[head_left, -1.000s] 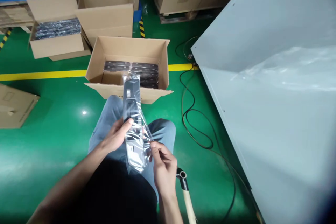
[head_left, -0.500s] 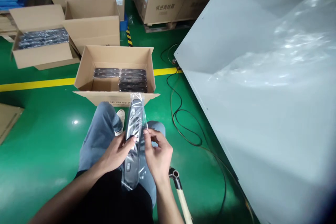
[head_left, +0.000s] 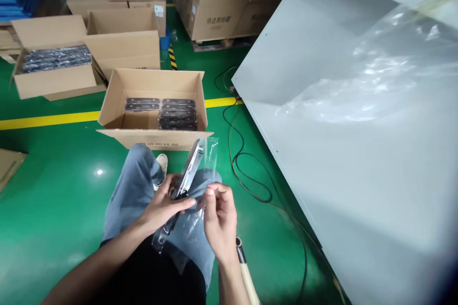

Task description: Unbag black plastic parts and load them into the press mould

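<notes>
A long dark part (head_left: 191,167) in clear plastic lies tilted above my lap, its upper end leaning right. My left hand (head_left: 165,206) is wrapped round its middle, thumb across the near side. The fingers of my right hand (head_left: 219,207) pinch the edge of the clear plastic bag (head_left: 211,155), which stands out to the right of the part. Beyond my knees an open cardboard box (head_left: 157,139) holds two stacks of similar wrapped dark parts (head_left: 178,114), the right stack taller.
Another open box (head_left: 59,81) with wrapped parts stands at the left. Stacked cartons (head_left: 218,19) are behind. A large grey panel (head_left: 339,152) fills the right side, cables (head_left: 246,186) run along the floor, and a pale tube (head_left: 246,276) is beside my right forearm.
The dark part has turned onto its edge and tilted, its top end moving right. The plastic has been pulled out away from it to the right by my right hand.
</notes>
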Available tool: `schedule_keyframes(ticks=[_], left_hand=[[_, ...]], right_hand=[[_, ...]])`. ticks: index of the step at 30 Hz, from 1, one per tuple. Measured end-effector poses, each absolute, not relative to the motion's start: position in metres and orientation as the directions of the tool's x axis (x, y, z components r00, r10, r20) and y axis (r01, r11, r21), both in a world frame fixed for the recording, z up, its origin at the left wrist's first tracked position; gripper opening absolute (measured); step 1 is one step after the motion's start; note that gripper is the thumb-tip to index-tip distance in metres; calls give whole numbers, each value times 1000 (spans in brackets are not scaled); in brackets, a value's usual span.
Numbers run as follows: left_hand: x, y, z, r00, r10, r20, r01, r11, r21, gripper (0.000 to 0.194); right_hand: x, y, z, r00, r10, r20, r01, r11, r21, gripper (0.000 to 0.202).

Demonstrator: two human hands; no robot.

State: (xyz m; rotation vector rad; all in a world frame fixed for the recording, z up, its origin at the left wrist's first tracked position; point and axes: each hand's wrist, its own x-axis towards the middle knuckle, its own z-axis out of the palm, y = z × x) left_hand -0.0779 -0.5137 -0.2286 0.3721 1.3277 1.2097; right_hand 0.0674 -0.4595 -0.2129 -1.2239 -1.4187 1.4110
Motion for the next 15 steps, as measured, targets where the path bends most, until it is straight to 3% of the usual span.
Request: schedule_keyframes(ticks=[4,7,15], left_hand=[[-93,-515,-230,-92,772,-629,-697,401,595,43],[-105,-519,-234,-40,750,-660,-743,419,522,40],[-96,-523,-246,-127,822,-555,-318,497,808,69]], right_hand=[[77,-445,-213,-103,966,-239,-75,-247,-966,45],[88,-437,-211,-85,959,-269,-62,-275,-960,47],[104,-441,-206,-220,959,-178,12,-179,-984,46]])
